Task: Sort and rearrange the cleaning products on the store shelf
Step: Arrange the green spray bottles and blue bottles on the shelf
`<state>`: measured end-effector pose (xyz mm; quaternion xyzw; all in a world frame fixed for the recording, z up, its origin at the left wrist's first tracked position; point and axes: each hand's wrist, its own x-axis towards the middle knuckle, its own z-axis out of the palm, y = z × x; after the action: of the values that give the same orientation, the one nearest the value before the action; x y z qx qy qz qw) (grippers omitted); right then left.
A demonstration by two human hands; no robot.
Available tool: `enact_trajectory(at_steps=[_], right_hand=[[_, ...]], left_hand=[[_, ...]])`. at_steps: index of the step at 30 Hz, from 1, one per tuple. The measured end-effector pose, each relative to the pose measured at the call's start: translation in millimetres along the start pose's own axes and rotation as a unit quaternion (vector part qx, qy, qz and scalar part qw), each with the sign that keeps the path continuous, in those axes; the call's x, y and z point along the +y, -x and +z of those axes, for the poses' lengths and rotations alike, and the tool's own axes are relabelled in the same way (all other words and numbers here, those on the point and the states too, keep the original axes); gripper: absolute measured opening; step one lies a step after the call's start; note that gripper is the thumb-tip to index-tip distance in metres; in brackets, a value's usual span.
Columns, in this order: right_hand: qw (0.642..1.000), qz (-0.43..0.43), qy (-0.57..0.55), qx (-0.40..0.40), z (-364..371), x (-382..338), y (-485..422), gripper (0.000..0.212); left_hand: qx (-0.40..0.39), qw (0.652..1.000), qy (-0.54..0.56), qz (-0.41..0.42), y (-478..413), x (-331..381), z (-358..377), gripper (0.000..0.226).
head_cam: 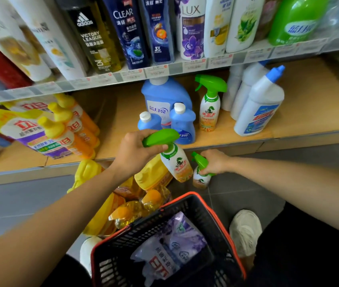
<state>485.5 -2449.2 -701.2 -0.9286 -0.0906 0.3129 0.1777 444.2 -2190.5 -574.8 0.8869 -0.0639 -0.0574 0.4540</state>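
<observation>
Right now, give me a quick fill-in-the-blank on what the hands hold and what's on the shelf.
1. Each hand grips a white spray bottle with a ____ trigger head: left hand, right hand.
2. A third matching spray bottle stands upright on the wooden ____.
3. The black mesh basket has a rim coloured ____.
4. The white angled-neck bottle at the right of the shelf has a ____ cap.

Missing words: green; shelf; orange; blue
</observation>
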Motion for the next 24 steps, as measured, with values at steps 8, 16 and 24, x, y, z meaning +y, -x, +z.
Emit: enact_trajectory(at_steps=[8, 16, 24], right_hand=[[0.999, -0.005, 0.009, -0.037, -39.6, 8.7, 24.3, 0.05], [0.997, -0.069, 0.009, -0.046, -109.3, 38.8, 81.1, 0.026], [0.988, -0.115, -0.002, 0.103, -177.3, 57.0, 125.7, 0.025]], left_hand=[[0.055, 0.996, 0.034, 0.058, -21.9, 50.8, -6.2, 0.023], [0.041, 0.992, -0.005, 0.12, -80.2, 98.8, 17.1, 0.035], [0.015, 0.985, -0.126, 0.115, -137.3, 92.9, 67.2, 0.061]])
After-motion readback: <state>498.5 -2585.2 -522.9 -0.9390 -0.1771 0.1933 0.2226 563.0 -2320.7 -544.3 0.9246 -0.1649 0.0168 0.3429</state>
